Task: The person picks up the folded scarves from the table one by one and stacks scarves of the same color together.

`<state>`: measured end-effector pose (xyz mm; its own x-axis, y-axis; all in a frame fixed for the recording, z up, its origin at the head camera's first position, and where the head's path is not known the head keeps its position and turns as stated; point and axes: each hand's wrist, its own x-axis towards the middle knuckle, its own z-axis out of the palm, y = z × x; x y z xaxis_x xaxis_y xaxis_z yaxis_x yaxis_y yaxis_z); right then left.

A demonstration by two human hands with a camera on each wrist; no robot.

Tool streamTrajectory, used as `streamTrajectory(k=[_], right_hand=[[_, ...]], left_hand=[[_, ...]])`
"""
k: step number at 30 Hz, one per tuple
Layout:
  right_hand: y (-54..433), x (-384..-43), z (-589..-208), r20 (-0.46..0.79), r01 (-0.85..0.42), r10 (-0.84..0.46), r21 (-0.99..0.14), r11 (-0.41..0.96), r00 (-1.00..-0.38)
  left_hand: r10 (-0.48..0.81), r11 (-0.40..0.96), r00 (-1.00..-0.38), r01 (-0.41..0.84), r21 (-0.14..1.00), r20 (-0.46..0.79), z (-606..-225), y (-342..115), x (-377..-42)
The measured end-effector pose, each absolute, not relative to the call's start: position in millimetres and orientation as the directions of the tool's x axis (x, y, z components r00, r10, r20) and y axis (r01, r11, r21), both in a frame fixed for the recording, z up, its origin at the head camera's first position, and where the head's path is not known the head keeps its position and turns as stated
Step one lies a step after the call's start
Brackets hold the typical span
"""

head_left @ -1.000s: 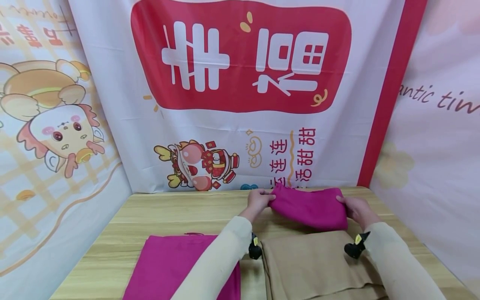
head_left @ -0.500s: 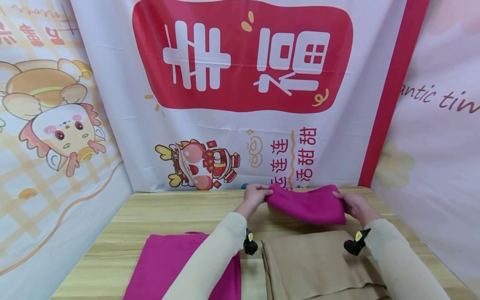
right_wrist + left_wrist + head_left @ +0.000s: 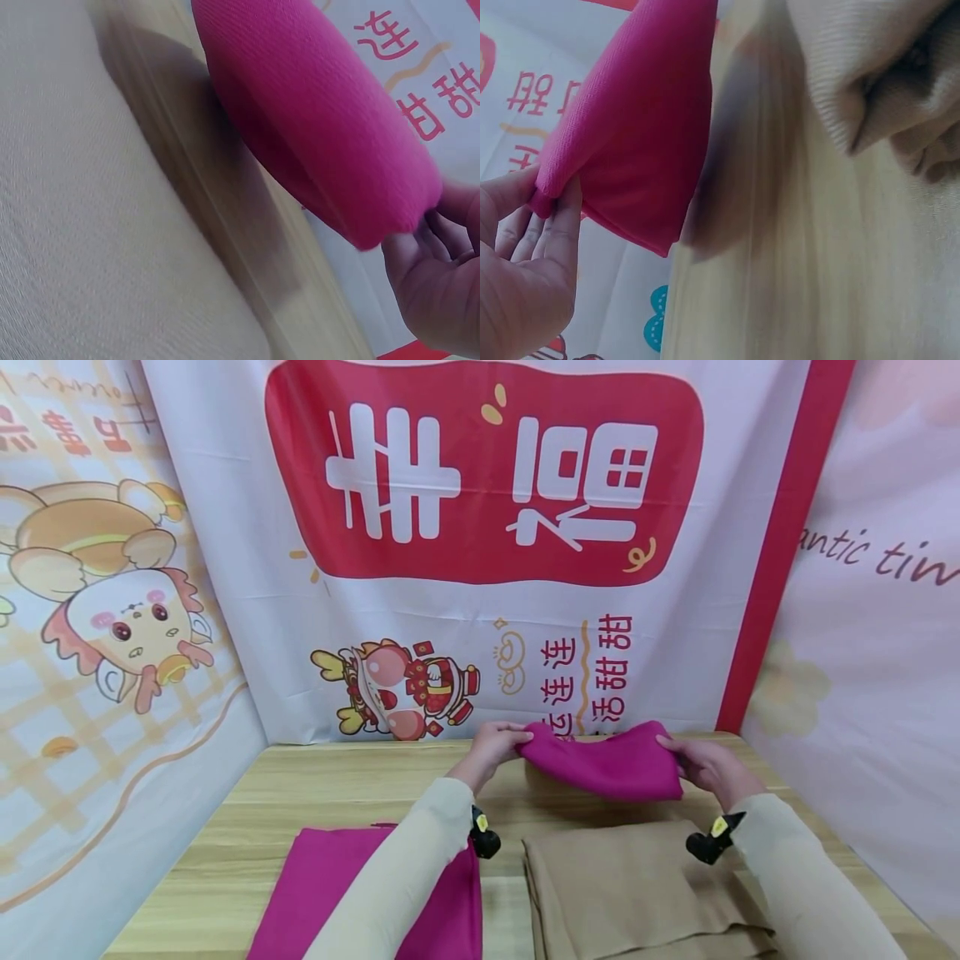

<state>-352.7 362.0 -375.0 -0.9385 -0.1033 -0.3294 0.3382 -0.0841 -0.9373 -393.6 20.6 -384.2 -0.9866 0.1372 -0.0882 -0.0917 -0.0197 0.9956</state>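
Note:
A folded magenta cloth hangs between both hands above the back of the table, its middle sagging. My left hand pinches its left end between thumb and fingers; the left wrist view shows the cloth bunched at that corner. At the opposite end my right hand pinches the other corner, and in the right wrist view the cloth looks like a thick soft roll. Below and nearer lies a folded tan cloth, apart from the lifted one.
Another folded magenta cloth lies at the front left of the wooden table, partly behind the left sleeve. A printed white-and-red curtain hangs along the table's back edge. Printed fabric walls stand at left and right.
Both hands have carried the magenta cloth a little left and upward, away from the tan cloth. The left hand moved further than the right. The cloths on the table stay put.

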Motion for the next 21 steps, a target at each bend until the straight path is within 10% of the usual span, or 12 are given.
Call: streamTrajectory(k=[21], right_hand=[[348,-342,-360,-0.264,0.326,-0.241,-0.906,-0.272,-0.934]], left_hand=[[0.194,-0.245,-0.975,-0.155,0.957,-0.108,-367,-14,-389]])
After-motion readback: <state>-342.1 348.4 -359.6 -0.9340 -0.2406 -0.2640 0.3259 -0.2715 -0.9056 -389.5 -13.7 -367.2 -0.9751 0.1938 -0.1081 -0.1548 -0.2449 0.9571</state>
